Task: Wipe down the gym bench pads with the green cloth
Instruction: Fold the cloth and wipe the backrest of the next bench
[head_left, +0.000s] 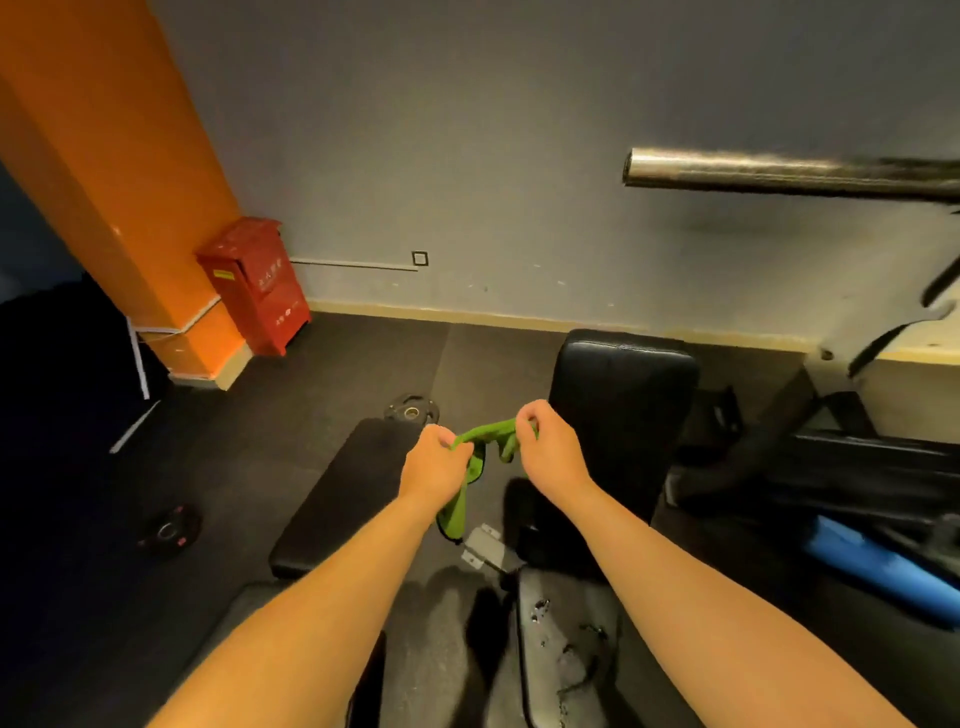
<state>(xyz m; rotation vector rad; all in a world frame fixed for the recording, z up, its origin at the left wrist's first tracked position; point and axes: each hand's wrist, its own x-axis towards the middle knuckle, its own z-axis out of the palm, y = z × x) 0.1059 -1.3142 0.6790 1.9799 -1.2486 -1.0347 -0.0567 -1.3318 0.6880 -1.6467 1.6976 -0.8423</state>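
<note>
Head view: the step looks like opening out the green cloth (457, 512) before wiping. It would go best spread flat, then pressed along a pad in long overlapping strokes. The left grip (434, 457) and right grip (545, 441) each pinch the cloth with curled fingers. It stretches between them, its tail hanging below the left, over the gap between the flat pad (343, 499) and the upright pad (618, 395), touching neither.

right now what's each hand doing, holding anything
Left hand: grip closed, pinching one end of the green cloth.
Right hand: grip closed, pinching the cloth's other end.
</note>
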